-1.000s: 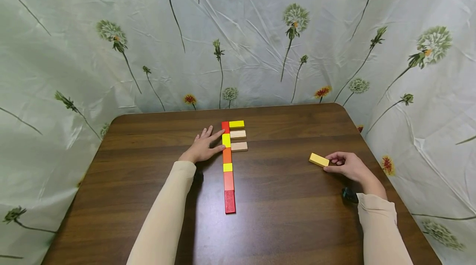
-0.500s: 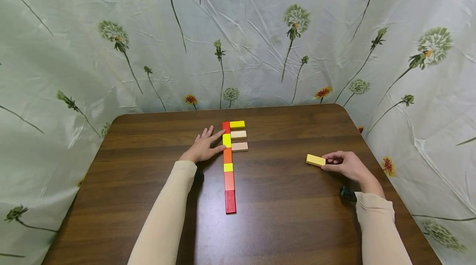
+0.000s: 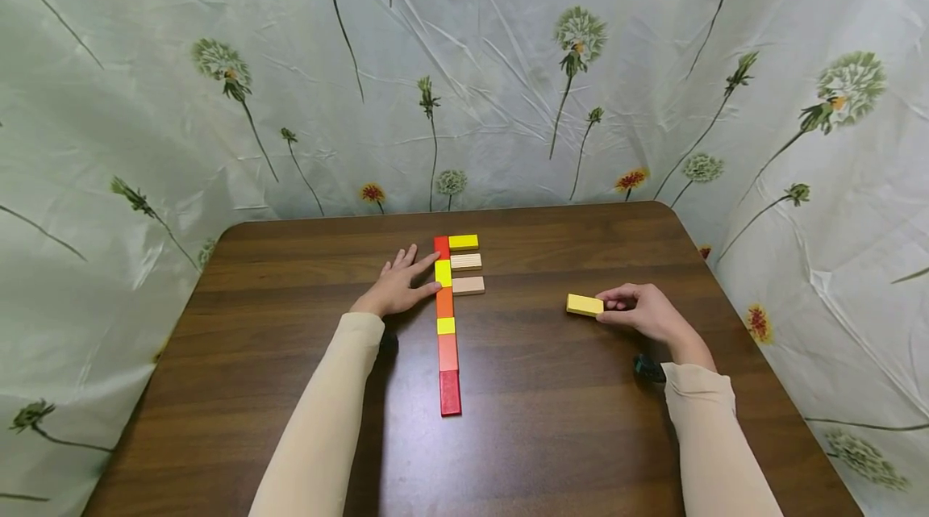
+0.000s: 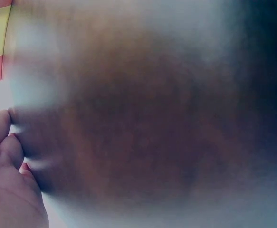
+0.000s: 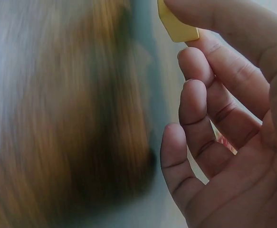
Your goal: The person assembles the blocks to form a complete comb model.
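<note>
My right hand pinches one end of a light yellow block between thumb and fingers. In the right wrist view, that block shows at the top, partly covered by the thumb. My left hand lies with fingers spread, index and thumb touching the left side of a column of blocks. From the far end down, the column has a red block, a yellow block, an orange block, a smaller yellow block, a salmon block and a dark red block.
To the right of the column's far part, a yellow block, a ridged pale block and a plain pale block lie crosswise. The brown wooden table backs onto a floral curtain.
My right hand has moved left across the table with the light yellow block, which has turned slightly. My left hand and the column have stayed in place.
</note>
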`<action>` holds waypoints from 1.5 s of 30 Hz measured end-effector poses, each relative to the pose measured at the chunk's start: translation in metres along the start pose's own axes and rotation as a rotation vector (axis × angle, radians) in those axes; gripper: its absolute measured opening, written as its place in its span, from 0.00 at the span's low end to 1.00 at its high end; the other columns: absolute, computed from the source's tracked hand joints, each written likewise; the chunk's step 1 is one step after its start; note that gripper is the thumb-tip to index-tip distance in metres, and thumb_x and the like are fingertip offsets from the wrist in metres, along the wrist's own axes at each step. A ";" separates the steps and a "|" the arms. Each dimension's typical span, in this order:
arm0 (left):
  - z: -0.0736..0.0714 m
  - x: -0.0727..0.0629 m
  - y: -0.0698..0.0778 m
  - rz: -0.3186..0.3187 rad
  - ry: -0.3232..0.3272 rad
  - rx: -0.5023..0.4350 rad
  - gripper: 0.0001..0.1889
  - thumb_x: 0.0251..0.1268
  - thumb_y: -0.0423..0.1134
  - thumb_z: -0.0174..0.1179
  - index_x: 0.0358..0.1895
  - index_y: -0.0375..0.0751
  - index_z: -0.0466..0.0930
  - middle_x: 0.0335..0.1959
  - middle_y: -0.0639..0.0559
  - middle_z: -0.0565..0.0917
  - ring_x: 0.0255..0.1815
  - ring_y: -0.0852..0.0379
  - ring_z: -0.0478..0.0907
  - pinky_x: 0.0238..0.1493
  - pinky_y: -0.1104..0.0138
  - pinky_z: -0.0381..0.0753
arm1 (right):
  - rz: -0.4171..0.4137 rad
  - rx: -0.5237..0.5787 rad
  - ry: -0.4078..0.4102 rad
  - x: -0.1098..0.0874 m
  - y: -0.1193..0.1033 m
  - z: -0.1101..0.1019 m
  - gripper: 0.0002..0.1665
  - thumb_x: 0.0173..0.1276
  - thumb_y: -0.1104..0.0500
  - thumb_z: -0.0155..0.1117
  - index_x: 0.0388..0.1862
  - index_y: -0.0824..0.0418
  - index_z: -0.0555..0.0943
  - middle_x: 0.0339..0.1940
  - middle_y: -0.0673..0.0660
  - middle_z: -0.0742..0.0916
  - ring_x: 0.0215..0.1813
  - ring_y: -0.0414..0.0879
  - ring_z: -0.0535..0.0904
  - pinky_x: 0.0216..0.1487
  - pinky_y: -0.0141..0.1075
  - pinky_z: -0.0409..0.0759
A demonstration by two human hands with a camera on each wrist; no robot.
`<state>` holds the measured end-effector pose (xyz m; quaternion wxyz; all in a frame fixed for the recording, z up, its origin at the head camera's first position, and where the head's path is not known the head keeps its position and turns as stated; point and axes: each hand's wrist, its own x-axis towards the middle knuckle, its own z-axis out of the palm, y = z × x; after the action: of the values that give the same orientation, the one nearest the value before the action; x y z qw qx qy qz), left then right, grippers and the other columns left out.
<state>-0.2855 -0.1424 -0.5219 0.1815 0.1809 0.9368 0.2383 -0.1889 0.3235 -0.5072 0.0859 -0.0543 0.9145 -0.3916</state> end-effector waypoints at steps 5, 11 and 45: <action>0.000 0.001 -0.001 0.008 0.001 -0.002 0.40 0.82 0.62 0.55 0.89 0.61 0.51 0.91 0.37 0.39 0.92 0.33 0.33 0.89 0.37 0.33 | -0.028 -0.001 -0.017 0.011 -0.011 0.013 0.20 0.66 0.58 0.82 0.54 0.66 0.90 0.39 0.56 0.89 0.40 0.39 0.78 0.41 0.28 0.77; 0.000 0.001 -0.003 0.020 0.011 0.001 0.40 0.82 0.62 0.54 0.89 0.60 0.51 0.91 0.36 0.40 0.91 0.31 0.34 0.88 0.35 0.35 | -0.080 0.002 -0.052 0.025 -0.028 0.029 0.19 0.65 0.58 0.82 0.52 0.65 0.91 0.37 0.55 0.88 0.39 0.40 0.78 0.41 0.28 0.77; -0.001 -0.003 0.000 0.027 0.021 -0.009 0.39 0.83 0.60 0.54 0.89 0.58 0.53 0.91 0.35 0.41 0.91 0.31 0.35 0.88 0.35 0.35 | -0.178 0.091 -0.180 0.067 -0.099 0.097 0.16 0.63 0.60 0.83 0.48 0.63 0.92 0.34 0.52 0.85 0.38 0.41 0.76 0.40 0.29 0.75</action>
<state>-0.2832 -0.1446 -0.5205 0.1691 0.1904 0.9350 0.2470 -0.2316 0.1756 -0.5089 0.1350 -0.1663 0.8760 -0.4321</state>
